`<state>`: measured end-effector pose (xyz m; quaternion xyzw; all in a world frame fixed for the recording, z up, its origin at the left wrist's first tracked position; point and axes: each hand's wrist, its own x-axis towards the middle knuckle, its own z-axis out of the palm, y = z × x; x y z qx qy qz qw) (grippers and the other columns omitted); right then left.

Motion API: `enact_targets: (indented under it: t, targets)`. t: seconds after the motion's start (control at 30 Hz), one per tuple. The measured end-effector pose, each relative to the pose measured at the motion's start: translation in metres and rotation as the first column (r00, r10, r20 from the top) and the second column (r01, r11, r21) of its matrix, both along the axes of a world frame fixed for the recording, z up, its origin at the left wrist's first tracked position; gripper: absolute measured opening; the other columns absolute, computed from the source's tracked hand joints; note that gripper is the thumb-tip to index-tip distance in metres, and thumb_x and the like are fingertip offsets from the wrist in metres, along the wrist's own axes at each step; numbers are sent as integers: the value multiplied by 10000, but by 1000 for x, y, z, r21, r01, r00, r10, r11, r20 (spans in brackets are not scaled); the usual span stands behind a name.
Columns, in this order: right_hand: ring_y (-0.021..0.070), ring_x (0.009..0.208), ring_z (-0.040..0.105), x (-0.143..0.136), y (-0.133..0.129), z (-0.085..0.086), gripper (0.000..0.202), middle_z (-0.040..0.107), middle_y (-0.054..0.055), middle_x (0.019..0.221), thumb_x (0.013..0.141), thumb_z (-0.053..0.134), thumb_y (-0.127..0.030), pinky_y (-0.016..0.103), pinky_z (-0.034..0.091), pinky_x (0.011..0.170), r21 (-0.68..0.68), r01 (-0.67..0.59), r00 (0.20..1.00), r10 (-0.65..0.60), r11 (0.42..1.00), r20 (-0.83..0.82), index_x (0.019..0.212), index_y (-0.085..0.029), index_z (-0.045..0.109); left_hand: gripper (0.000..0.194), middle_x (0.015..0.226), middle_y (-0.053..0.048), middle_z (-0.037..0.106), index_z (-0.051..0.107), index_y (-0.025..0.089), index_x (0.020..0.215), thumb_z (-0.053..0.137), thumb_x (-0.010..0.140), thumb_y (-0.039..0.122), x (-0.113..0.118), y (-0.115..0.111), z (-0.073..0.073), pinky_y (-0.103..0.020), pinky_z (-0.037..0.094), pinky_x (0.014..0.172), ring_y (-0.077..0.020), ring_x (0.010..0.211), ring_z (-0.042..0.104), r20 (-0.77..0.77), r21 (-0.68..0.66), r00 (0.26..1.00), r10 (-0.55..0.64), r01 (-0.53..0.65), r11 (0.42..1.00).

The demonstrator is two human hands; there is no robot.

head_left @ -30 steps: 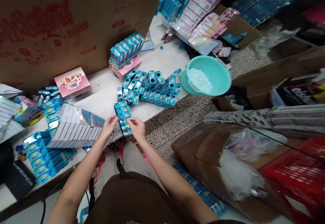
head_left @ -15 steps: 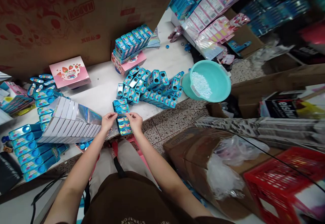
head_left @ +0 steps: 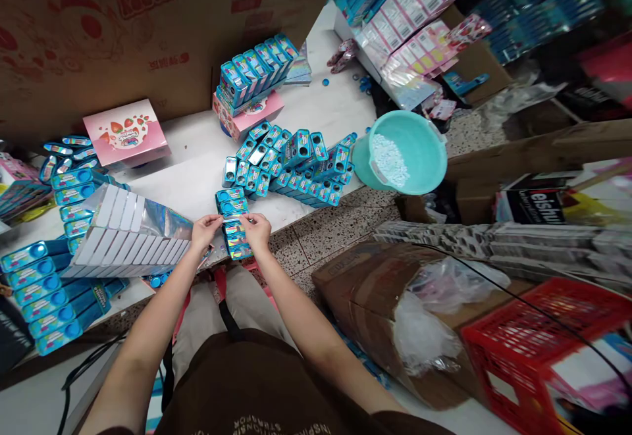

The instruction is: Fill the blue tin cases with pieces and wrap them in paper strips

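both hands, left [head_left: 205, 231] and right [head_left: 257, 230], pinch a row of blue boxes [head_left: 233, 223] at the tabletop's [head_left: 197, 178] front edge; uneven squeeze could buckle the row off it.

Both hands, left hand [head_left: 205, 231] and right hand [head_left: 257, 230], sit closer together now, pinching one blue box [head_left: 233, 220] in the row.

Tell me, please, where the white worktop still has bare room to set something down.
Bare white worktop lies between the pink strawberry box and the heap of blue packs. It is crowded around the foil-backed stack and near both hands.
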<state>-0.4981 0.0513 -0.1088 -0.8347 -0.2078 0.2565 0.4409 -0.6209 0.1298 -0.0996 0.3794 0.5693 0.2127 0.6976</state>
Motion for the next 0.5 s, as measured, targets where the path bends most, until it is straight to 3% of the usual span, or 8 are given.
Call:
enact_targets:
  t: [0.23, 0.5]
  targets:
    - [162, 667, 565, -1, 5, 0, 119, 628, 36, 711, 681, 615, -272, 286, 450, 706, -29, 3, 997, -1, 1000, 74, 643, -164, 648, 293, 651, -28, 652, 674, 151, 703, 773, 530, 365, 0, -1, -7, -278, 454, 653, -146, 662, 581, 19, -44, 1000, 21, -20, 999]
    - [178, 745, 521, -5, 8, -4, 52, 563, 29, 748, 714, 576, -222, 299, 418, 759, -54, -64, 983, 73, 996, 171, 680, -186, 560, 387, 635, 8, 614, 638, 146, 736, 804, 477, 382, 2, -4, -20, -243, 419, 618, -87, 569, 510, 58, -129, 994, 89, -81, 988]
